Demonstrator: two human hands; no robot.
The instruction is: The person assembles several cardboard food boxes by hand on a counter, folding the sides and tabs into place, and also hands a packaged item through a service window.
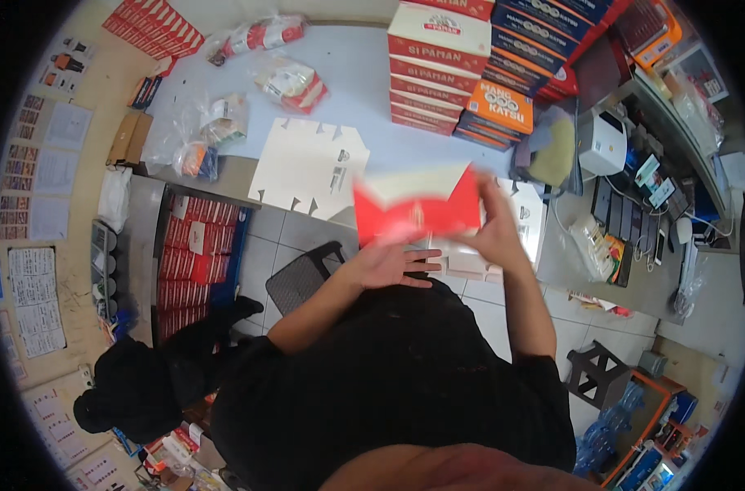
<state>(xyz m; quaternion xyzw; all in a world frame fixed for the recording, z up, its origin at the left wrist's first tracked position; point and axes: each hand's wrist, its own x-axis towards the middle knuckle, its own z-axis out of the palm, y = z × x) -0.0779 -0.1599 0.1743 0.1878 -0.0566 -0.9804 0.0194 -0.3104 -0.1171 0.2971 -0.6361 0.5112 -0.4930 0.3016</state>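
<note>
A red and cream folding carton (417, 214), blurred by motion, is held up in front of me, partly folded with its flaps standing. My right hand (497, 229) grips its right side. Just below the carton's lower left edge is my left hand (389, 267), its fingers spread apart; I cannot tell whether it touches the carton. An unfolded white box blank (307, 168) with notched edges lies on the table to the left. Another white blank (530, 214) shows on the right, partly covered by my right hand and the carton.
Stacked red-and-cream boxes (438, 82) and dark blue and orange boxes (528, 49) stand at the back of the pale table (356, 82). Plastic-wrapped bundles (291, 82) lie at the left. A crate of red cartons (196, 262) and a dark stool (303, 278) are below. A white printer (603, 143) stands right.
</note>
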